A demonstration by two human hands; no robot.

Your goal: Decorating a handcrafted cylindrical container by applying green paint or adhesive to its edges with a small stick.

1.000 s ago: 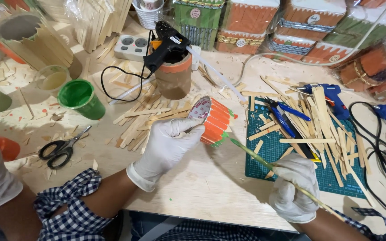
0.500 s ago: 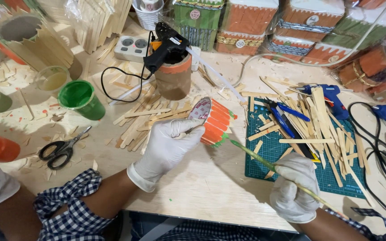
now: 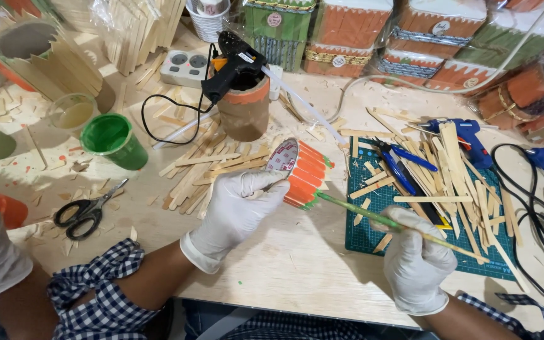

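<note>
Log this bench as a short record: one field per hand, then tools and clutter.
left hand: gloved, grips orange stick-clad can, tilted on its side
right hand: gloved, holds thin brush, tip at the can
glue gun: black, resting on a brown cylinder
scissors: black, left of the hands
paint cup: green
mat: green, strewn with wooden sticks

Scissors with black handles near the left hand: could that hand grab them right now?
Probably not at once: the left hand is holding the orange-stick can. The scissors lie uncovered on the table, beside that forearm.
</note>
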